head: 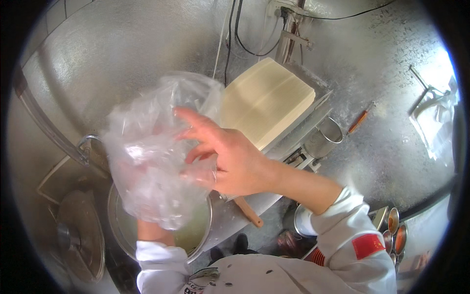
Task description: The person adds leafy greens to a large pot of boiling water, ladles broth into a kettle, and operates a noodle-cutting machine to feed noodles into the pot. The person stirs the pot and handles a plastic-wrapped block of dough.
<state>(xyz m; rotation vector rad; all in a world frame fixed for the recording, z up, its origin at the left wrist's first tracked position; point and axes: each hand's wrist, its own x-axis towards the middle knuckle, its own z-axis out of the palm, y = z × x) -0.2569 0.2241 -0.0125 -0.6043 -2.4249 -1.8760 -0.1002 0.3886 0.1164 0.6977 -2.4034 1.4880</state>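
Note:
A crumpled clear plastic bag (158, 147) hangs in front of me, over or around my left hand (143, 171). That hand shows only faintly through the film, with its bare wrist below; its grip is hidden. My right hand (235, 158) reaches in from the right, fingers spread against the bag's side. Its thumb appears partly covered by the film, and nothing shows clasped between the fingers. Beneath the bag stands a round steel pot (210, 224) with pale greenish contents. Behind my right hand lies a thick cream-coloured block (268, 99) on a metal base.
A wooden handle (249, 213) juts past the counter edge. To the right are a steel cup (323, 137) and a red-handled tool (359, 121). A round metal lid (82, 235) leans at left. Black cables (235, 33) hang behind; several seasoning containers (400, 235) stand lower right.

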